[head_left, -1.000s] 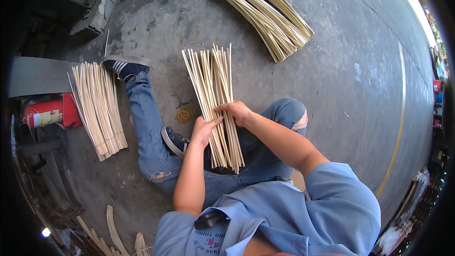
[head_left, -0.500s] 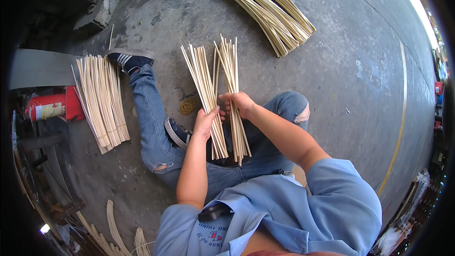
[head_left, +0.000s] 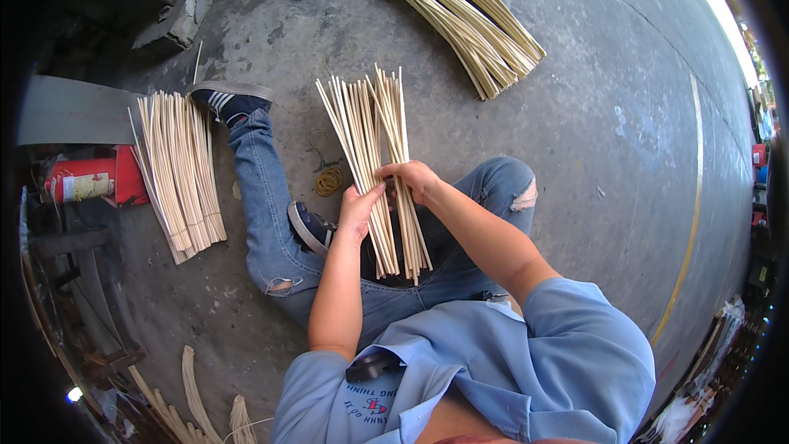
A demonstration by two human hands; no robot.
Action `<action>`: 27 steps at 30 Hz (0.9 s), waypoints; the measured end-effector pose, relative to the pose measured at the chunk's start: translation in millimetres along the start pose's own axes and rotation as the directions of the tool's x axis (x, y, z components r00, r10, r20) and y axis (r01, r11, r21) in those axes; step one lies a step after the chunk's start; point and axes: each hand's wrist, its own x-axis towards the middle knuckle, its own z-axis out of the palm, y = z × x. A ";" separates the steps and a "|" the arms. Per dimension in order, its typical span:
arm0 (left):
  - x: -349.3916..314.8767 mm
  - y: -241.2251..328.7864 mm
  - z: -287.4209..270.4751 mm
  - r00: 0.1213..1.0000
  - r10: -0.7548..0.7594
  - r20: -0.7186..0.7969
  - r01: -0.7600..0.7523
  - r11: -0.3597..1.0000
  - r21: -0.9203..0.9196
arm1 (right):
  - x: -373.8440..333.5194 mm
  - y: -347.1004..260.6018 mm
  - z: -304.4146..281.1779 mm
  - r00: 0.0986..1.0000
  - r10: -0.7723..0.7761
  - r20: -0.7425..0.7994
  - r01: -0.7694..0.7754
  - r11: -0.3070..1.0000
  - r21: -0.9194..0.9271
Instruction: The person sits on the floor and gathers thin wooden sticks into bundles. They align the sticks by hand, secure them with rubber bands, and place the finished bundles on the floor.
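My left hand (head_left: 359,208) is wrapped round a bunch of thin pale wooden sticks (head_left: 352,131), its thumb lying along the near side. Just to the right, my right hand (head_left: 413,179) grips a second, slimmer bunch of sticks (head_left: 393,119). Both bunches stand over my lap, fanning out at their far ends. They lean close together, and the hands almost meet between them. The lower ends hang above my crossed leg. Fingers behind the sticks are partly hidden.
Rubber bands (head_left: 328,182) lie on the concrete floor beside my shoe (head_left: 310,228). A tied stack of sticks (head_left: 179,173) rests at the left, against a red cylinder (head_left: 82,179). Larger bundles (head_left: 464,25) lie at the far side. More canes (head_left: 193,390) are at the lower left.
The right-hand bunch has shifted slightly left, so the two bunches are closer together at the top. My right hand has come nearer to the left one.
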 end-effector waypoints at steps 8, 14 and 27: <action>1.1 -2.6 7.6 1.000 -0.007 -0.018 0.006 0.997 -0.083 | -3.4 0.7 -1.3 0.999 -0.041 -0.010 0.041 0.997 0.062; -1.9 5.9 -6.6 0.998 -0.054 -0.021 0.053 0.997 -0.063 | -10.2 -1.3 -0.9 0.998 0.033 0.055 -0.040 0.991 0.131; -4.2 1.7 6.4 0.999 0.015 -0.045 -0.015 1.000 0.017 | -4.1 -1.3 -0.6 0.999 -0.002 0.047 -0.004 0.991 0.131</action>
